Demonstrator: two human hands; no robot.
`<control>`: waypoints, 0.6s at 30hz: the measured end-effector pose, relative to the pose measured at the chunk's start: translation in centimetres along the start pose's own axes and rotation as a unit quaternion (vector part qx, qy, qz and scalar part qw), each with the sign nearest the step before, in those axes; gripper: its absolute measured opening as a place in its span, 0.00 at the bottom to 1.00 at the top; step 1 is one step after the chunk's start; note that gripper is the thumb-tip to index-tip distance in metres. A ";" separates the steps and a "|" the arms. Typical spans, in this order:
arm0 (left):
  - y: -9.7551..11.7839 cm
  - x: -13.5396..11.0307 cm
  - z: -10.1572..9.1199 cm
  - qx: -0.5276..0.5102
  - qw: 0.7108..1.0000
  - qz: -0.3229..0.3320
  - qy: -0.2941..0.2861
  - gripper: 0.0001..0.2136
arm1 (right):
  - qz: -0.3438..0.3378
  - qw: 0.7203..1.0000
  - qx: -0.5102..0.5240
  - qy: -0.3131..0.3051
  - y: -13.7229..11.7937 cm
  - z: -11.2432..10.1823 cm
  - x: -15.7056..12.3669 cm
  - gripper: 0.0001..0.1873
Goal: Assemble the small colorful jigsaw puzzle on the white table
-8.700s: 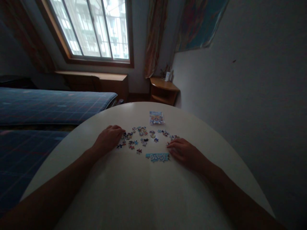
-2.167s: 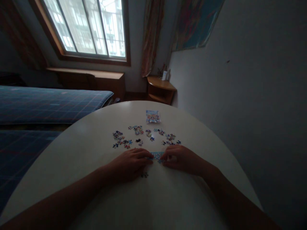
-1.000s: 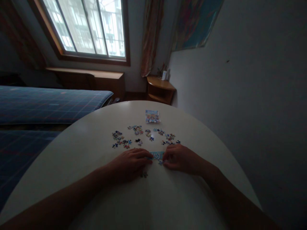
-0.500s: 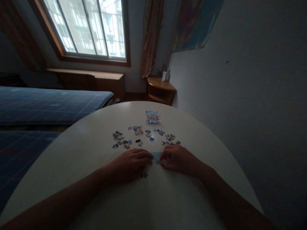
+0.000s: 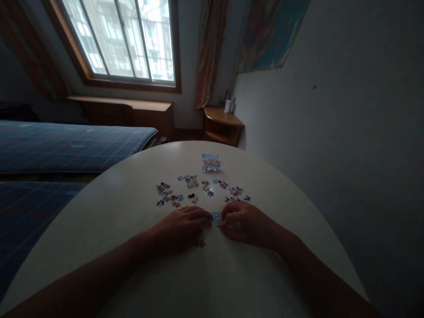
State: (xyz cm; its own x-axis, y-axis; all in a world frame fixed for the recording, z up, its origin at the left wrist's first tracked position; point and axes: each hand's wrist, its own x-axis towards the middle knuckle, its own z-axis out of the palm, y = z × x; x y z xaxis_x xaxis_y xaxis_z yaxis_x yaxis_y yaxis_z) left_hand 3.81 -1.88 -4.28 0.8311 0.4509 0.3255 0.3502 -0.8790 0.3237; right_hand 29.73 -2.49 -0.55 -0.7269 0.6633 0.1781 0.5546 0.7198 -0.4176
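A light-blue joined strip of puzzle pieces (image 5: 216, 216) lies on the round white table (image 5: 132, 207), mostly covered by both hands. My left hand (image 5: 180, 229) rests palm down with its fingertips pressed on the strip's left end. My right hand (image 5: 244, 222) has its fingers curled and pinched on the strip's right end. One loose piece (image 5: 200, 243) sits just under my left hand. Several loose colourful pieces (image 5: 198, 189) are scattered beyond the hands. A small picture card (image 5: 211, 162) lies further back.
A grey wall (image 5: 331, 132) stands close on the right. A bed with a blue checked cover (image 5: 66, 143) runs along the left. A wooden corner shelf (image 5: 222, 124) and a window (image 5: 122, 39) are behind the table.
Over the last second my right hand slid left along the strip toward my left hand, covering more of it. Earlier, both hands came in from the scattered pieces.
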 end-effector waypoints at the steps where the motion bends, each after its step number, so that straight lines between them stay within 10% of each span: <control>1: 0.0 0.1 0.0 0.000 1.000 -0.011 0.010 0.18 | -0.001 1.000 0.003 0.003 0.0 0.0 0.0 0.03; 7: -2.6 1.0 -1.4 0.056 0.968 -0.203 0.137 0.10 | -0.008 1.000 0.019 -0.002 0.1 0.0 0.3 0.03; 11: -6.5 2.1 -3.7 0.115 0.918 -0.370 0.079 0.12 | 0.000 1.000 0.016 -0.012 0.0 -0.1 0.4 0.04; 18: -10.7 4.8 -5.9 0.129 0.888 -0.440 0.016 0.12 | 0.001 1.000 0.023 -0.010 0.1 0.0 0.4 0.04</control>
State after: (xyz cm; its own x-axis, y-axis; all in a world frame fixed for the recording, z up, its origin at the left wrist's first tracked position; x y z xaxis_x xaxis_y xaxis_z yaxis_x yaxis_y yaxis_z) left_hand 1.50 10.60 -0.94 0.1743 0.9820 0.0732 0.9492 -0.1874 0.2527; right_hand 29.51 -2.16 -0.49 -0.7343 0.6600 0.1587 0.5368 0.7077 -0.4594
